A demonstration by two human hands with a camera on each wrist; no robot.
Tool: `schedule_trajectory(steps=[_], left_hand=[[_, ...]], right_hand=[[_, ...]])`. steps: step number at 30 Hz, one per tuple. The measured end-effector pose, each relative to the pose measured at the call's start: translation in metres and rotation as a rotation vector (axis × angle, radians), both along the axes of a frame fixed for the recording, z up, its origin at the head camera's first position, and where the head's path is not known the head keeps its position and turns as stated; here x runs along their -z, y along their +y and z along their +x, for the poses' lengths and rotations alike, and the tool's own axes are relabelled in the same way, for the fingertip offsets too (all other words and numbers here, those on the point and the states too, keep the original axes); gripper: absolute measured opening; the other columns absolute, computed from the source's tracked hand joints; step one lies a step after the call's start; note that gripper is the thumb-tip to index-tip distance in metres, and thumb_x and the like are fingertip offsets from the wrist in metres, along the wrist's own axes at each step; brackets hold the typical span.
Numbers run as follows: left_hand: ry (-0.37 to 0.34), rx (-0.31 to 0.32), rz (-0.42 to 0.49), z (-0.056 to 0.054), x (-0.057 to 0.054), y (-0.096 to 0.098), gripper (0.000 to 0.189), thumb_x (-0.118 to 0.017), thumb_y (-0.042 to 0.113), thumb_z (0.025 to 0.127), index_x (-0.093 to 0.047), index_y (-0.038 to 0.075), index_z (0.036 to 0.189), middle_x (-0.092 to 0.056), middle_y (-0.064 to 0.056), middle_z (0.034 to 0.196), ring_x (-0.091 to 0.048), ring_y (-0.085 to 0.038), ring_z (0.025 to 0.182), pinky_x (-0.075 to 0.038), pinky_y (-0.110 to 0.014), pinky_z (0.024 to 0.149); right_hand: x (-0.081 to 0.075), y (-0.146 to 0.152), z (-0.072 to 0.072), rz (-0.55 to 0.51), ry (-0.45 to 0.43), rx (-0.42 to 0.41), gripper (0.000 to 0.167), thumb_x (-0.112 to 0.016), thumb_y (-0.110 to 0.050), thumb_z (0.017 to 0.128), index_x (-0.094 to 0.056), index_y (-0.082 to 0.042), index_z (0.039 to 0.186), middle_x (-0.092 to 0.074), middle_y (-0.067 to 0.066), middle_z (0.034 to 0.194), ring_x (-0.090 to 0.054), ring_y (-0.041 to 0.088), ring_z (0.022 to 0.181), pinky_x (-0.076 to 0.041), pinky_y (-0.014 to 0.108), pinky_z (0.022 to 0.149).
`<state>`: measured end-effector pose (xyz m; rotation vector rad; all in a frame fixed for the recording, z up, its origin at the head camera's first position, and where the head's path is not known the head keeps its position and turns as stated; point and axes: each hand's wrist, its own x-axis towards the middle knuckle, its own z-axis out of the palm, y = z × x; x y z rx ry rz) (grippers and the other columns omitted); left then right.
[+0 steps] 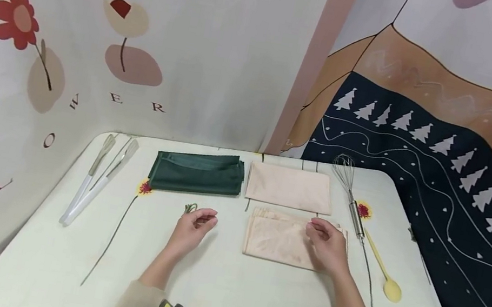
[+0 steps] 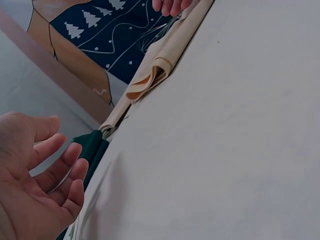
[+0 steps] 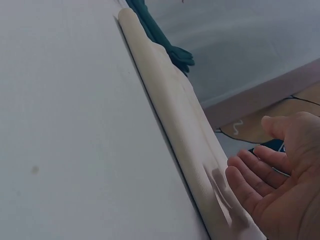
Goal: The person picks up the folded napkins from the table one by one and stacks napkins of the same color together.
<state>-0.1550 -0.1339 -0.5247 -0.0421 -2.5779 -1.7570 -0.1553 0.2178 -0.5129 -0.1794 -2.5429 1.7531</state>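
Above the table, my left hand (image 1: 192, 227) hovers with loosely bent fingers and holds nothing. Just behind its fingertips lies a small greenish looped thing (image 1: 190, 208), partly hidden, its kind unclear. My right hand (image 1: 328, 246) hangs over the right part of a folded peach cloth (image 1: 277, 238), also holding nothing; in the right wrist view its fingers (image 3: 245, 182) are relaxed and apart from the cloth. Behind that cloth lies a second folded pale pink cloth (image 1: 290, 187). A folded dark green cloth (image 1: 197, 173) rests to its left.
On the left of the table (image 1: 34, 259) lie tongs (image 1: 111, 173) and a white-handled utensil (image 1: 91, 175) beside them. A metal whisk (image 1: 354, 211) and a yellow spoon (image 1: 391, 289) lie on the right. Printed curtains stand behind the table and along its sides.
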Motion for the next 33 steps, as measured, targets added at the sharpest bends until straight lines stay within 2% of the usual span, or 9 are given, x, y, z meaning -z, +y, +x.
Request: schedule_trajectory(steps=[4, 13, 18, 21, 26, 33], left_hand=[[-0.015, 0.025, 0.016, 0.000, 0.001, 0.008, 0.024, -0.070, 0.015, 0.097, -0.072, 0.001, 0.116, -0.072, -0.006, 0.102, -0.065, -0.018, 0.095, -0.051, -0.026, 0.083], [-0.025, 0.091, 0.040, -0.004, 0.004, 0.026, 0.025, -0.070, 0.017, 0.097, -0.072, 0.001, 0.117, -0.072, -0.005, 0.103, -0.065, -0.018, 0.096, -0.053, -0.031, 0.087], [-0.031, 0.126, 0.030, -0.006, 0.006, 0.030, 0.027, -0.069, 0.019, 0.098, -0.071, 0.001, 0.118, -0.071, -0.005, 0.104, -0.066, -0.019, 0.098, -0.054, -0.033, 0.088], [-0.038, 0.121, 0.010, -0.006, 0.010, 0.031, 0.026, -0.069, 0.019, 0.098, -0.071, 0.002, 0.117, -0.071, -0.005, 0.103, -0.066, -0.019, 0.097, -0.055, -0.033, 0.088], [-0.051, 0.086, -0.005, -0.007, 0.011, 0.029, 0.023, -0.069, 0.017, 0.098, -0.072, 0.002, 0.115, -0.071, -0.005, 0.101, -0.067, -0.019, 0.096, -0.055, -0.033, 0.087], [-0.056, 0.118, -0.018, -0.009, 0.006, 0.034, 0.027, -0.069, 0.020, 0.098, -0.071, 0.003, 0.119, -0.071, -0.005, 0.103, -0.066, -0.021, 0.098, -0.054, -0.037, 0.088]], right_hand=[[0.001, 0.008, 0.003, 0.011, 0.000, 0.012, 0.038, -0.065, -0.020, 0.101, -0.062, 0.004, 0.130, -0.067, 0.020, 0.117, -0.068, 0.015, 0.097, -0.057, 0.022, 0.080], [0.003, 0.023, 0.008, 0.045, -0.014, 0.035, 0.040, -0.065, -0.027, 0.101, -0.063, 0.001, 0.129, -0.067, 0.018, 0.116, -0.068, 0.012, 0.094, -0.057, 0.020, 0.078], [0.001, 0.030, 0.011, 0.072, 0.010, 0.072, 0.036, -0.065, -0.022, 0.101, -0.064, 0.003, 0.127, -0.068, 0.020, 0.113, -0.066, 0.004, 0.086, -0.055, 0.017, 0.074], [-0.001, 0.037, 0.014, 0.104, -0.002, 0.123, 0.034, -0.065, -0.020, 0.101, -0.065, 0.002, 0.127, -0.068, 0.018, 0.110, -0.062, -0.001, 0.083, -0.053, 0.014, 0.073], [-0.002, 0.050, 0.019, 0.090, -0.028, 0.205, 0.034, -0.067, -0.022, 0.100, -0.067, 0.000, 0.125, -0.068, 0.011, 0.104, -0.060, -0.002, 0.082, -0.052, 0.012, 0.071], [-0.002, 0.058, 0.020, 0.077, -0.009, 0.271, 0.034, -0.068, -0.025, 0.098, -0.068, -0.001, 0.122, -0.068, 0.001, 0.098, -0.058, -0.002, 0.083, -0.052, 0.012, 0.068]])
